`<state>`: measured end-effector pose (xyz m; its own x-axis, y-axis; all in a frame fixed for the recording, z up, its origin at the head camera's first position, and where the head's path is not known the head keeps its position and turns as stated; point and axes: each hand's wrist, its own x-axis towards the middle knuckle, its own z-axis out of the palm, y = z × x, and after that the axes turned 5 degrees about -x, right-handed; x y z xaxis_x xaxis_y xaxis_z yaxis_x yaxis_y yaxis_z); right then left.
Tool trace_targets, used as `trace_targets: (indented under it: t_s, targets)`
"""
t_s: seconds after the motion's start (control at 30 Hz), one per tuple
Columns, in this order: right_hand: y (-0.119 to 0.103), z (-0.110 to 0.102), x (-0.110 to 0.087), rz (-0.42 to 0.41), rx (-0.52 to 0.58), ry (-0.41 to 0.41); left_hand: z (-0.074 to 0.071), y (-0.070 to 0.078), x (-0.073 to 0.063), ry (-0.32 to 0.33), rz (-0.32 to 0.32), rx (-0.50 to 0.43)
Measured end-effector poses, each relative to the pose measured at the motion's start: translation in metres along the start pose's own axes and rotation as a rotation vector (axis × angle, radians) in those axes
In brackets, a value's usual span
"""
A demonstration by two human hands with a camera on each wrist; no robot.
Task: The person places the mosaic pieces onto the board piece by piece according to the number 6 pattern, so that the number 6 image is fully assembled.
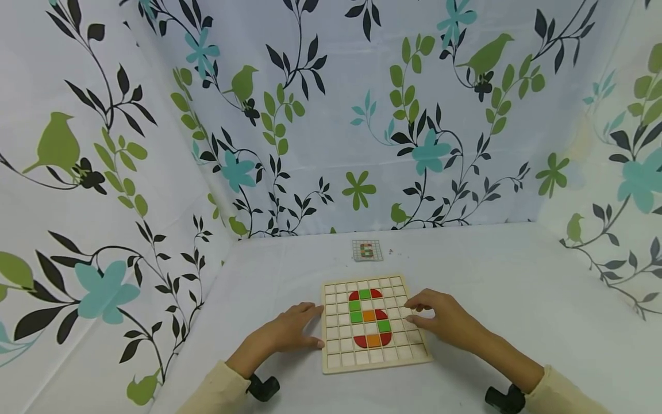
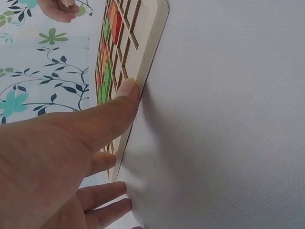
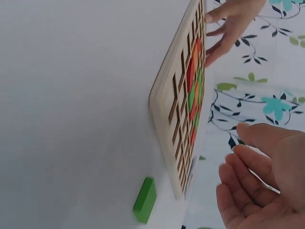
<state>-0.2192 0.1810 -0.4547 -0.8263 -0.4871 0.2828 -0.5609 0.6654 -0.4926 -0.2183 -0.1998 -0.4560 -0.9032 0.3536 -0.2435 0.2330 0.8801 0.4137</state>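
A square wooden grid board point(image 1: 338, 348) lies on the white table, with red, green and orange tiles point(image 1: 369, 315) set in an S shape. My left hand point(image 1: 292, 329) is at its left edge; in the left wrist view the thumb point(image 2: 127, 89) presses on the board's rim, the fingers spread along the side. Above the right edge hovers my right hand point(image 1: 446, 317), thumb and fingers slightly bent and apart, nothing between them. A loose green block point(image 3: 145, 200) lies beside the board in the right wrist view; the head view does not show it.
Behind the board lies a small card point(image 1: 367, 250) printed with a similar grid and coloured figure. Patterned cloth point(image 1: 331, 115) with birds and leaves hangs at the back and both sides. White table surface point(image 1: 496, 270) extends around the board.
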Motion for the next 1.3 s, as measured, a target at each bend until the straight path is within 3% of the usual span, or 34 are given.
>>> trace_targets:
  t_s: [0.37,0.57,0.83,1.3]
  targets:
    - [0.03,-0.013,-0.024,0.183,0.075,-0.034,0.0,-0.001,0.001,-0.007,-0.002,0.0]
    - [0.042,-0.019,-0.04,0.226,0.11,-0.047,0.0,-0.001,0.001,-0.003,0.005,0.009]
    - [0.056,-0.016,-0.055,0.194,0.085,-0.057,-0.001,0.001,-0.002,-0.004,-0.009,-0.017]
    - [0.064,-0.009,-0.061,0.073,0.062,-0.085,0.0,0.0,0.001,-0.009,-0.003,0.001]
